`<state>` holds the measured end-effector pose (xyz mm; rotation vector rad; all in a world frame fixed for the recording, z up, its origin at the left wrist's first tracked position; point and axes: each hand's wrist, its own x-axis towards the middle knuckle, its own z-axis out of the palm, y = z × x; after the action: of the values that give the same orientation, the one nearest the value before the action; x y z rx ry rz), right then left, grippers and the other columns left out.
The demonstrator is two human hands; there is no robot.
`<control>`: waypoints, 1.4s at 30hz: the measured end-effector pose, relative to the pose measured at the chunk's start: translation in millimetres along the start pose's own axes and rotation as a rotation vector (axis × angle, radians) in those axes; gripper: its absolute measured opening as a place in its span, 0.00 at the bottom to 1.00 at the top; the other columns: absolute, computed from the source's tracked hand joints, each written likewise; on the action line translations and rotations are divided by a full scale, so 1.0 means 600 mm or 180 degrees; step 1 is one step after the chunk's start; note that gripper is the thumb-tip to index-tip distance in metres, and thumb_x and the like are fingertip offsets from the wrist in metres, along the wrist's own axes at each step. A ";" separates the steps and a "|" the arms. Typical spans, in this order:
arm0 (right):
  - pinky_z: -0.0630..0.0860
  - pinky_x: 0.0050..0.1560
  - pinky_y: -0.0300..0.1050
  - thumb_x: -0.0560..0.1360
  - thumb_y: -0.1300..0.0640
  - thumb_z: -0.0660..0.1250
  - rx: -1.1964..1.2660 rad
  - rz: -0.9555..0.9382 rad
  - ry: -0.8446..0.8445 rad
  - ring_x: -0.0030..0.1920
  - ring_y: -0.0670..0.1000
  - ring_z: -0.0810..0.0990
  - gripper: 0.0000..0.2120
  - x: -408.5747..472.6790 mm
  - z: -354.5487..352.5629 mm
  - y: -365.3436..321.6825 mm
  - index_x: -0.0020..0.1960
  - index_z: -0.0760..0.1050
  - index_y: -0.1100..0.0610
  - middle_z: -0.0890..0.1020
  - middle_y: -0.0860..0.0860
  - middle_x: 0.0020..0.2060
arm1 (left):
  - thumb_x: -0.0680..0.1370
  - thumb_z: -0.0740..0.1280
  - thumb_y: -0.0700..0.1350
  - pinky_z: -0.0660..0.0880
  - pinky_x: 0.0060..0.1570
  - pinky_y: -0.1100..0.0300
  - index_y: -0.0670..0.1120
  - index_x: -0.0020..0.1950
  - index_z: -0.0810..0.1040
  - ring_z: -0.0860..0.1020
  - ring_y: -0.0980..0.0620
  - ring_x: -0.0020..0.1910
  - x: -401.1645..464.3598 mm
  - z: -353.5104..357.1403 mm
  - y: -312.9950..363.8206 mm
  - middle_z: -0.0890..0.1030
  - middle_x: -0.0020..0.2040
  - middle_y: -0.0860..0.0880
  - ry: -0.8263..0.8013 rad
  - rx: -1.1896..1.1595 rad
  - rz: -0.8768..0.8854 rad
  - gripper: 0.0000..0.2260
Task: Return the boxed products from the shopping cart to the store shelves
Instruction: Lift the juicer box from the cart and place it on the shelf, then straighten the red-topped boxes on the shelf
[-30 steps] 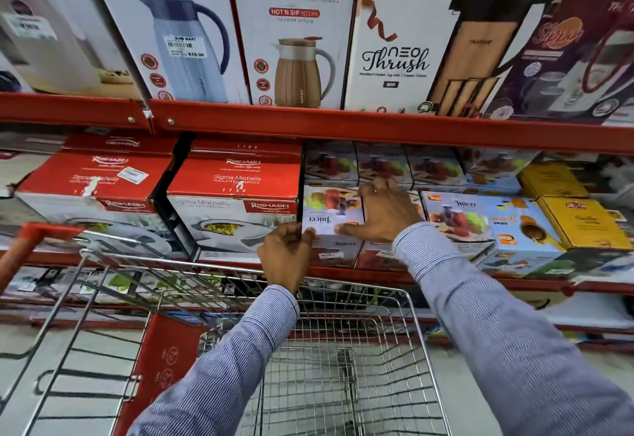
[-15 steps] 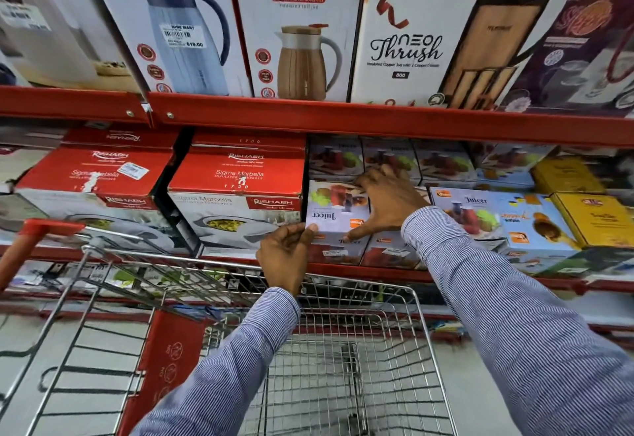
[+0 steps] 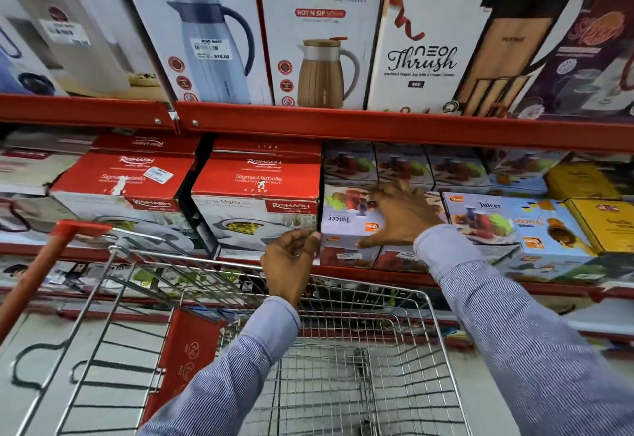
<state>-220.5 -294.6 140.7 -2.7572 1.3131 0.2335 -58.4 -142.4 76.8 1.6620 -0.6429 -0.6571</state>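
A white and lilac Juicer box (image 3: pixel 343 219) lies on the middle shelf, on top of other boxes and close against a red Rishabh casserole box (image 3: pixel 255 195). My right hand (image 3: pixel 401 216) lies flat on the box's top with fingers spread. My left hand (image 3: pixel 290 260) is curled at the box's front left corner, its fingertips pinching the edge. The wire shopping cart (image 3: pixel 435 315) stands below my arms, and no boxes show in the part of its basket that I see.
More Juicer boxes (image 3: pixel 480 216) and yellow boxes (image 3: pixel 600 226) fill the shelf to the right. Tall jug boxes (image 3: pixel 322 34) stand above the red shelf beam (image 3: pixel 377 126). The cart's red handle (image 3: pixel 41 271) slants at the left.
The Juicer box has slid further back onto the shelf. My right hand moved deeper along its top and spread out. My left hand stayed at the front corner.
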 end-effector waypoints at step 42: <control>0.69 0.62 0.37 0.71 0.62 0.73 0.3915 0.1346 0.1126 0.67 0.51 0.74 0.31 -0.053 0.038 -0.260 0.72 0.67 0.57 0.75 0.54 0.68 | 0.76 0.70 0.48 0.78 0.60 0.49 0.44 0.74 0.67 0.80 0.53 0.46 0.095 -0.252 0.017 0.82 0.46 0.56 -0.0198 0.0893 0.0306 0.28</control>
<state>-121.5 -169.2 124.2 -1.5006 1.3813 -0.7982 89.4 -83.4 107.0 1.8604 -0.8867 -0.5704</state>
